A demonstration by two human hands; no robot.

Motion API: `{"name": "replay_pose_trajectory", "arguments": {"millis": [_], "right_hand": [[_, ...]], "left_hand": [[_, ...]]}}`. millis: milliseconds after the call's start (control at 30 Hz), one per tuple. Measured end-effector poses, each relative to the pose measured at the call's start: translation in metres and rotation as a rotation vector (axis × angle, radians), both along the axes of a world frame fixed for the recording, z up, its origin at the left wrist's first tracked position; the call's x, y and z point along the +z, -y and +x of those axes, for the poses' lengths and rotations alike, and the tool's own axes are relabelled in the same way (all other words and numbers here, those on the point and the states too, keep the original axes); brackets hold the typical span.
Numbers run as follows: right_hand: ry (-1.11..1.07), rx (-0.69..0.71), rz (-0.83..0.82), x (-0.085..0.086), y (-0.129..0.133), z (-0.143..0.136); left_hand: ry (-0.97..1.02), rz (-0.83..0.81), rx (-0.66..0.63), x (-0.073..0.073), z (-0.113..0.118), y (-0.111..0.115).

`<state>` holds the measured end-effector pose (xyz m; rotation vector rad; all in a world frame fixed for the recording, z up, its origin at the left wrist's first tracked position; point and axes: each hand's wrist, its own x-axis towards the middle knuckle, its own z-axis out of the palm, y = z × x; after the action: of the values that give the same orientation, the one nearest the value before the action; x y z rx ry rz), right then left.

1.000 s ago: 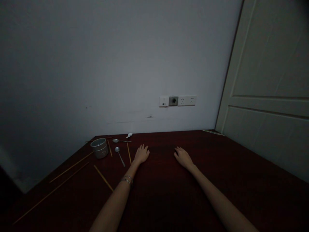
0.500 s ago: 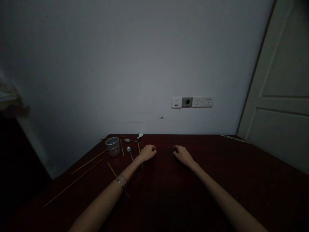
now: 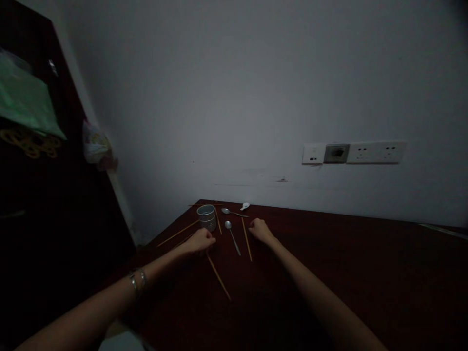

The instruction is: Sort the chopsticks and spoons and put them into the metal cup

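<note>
My left hand (image 3: 201,240) is closed, its fingertips down at the covered upper end of a wooden chopstick (image 3: 218,276) that slants toward me. Just behind that hand stands a grey metal cup (image 3: 207,218), upright. My right hand (image 3: 260,230) has its fingers curled in, with nothing visible in them. Left of it lies another chopstick (image 3: 246,239), apparently not touched. Between the hands are a metal spoon (image 3: 233,237) and, farther back, a second metal spoon (image 3: 234,213). A small white spoon (image 3: 244,206) rests near the wall.
More chopsticks (image 3: 178,233) lie around the cup, one partly behind my left forearm. The dark red table (image 3: 310,273) meets a pale wall with a row of sockets (image 3: 354,153). A dark door (image 3: 47,204) with hanging bags is at the left.
The view has turned left. My left hand has moved left to the slanting chopstick's upper end. My right hand has moved left, closer to the other chopstick, and its fingers are more curled.
</note>
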<state>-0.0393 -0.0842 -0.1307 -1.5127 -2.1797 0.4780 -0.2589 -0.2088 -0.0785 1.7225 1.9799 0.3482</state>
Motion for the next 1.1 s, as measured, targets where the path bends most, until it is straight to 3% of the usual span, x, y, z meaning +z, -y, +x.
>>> {"name": "replay_pose_trajectory", "arguments": {"millis": [133, 233, 400, 800, 1100], "right_hand": [[0.051, -0.026, -0.007, 0.001, -0.007, -0.022], [0.089, -0.041, -0.009, 0.002, -0.010, -0.031], [0.140, -0.055, -0.007, 0.003, -0.008, -0.038], [0.103, -0.067, -0.036, 0.008, 0.000, -0.041], [-0.121, -0.143, -0.103, 0.002, -0.006, -0.036]], "left_hand": [[-0.047, -0.098, 0.060, -0.008, -0.030, 0.016], [-0.061, -0.118, 0.095, -0.019, -0.039, 0.019], [-0.062, -0.088, 0.147, -0.032, -0.038, 0.011], [-0.054, -0.030, 0.235, -0.042, -0.035, -0.010], [0.149, 0.011, 0.209, -0.036, -0.031, -0.001]]}}
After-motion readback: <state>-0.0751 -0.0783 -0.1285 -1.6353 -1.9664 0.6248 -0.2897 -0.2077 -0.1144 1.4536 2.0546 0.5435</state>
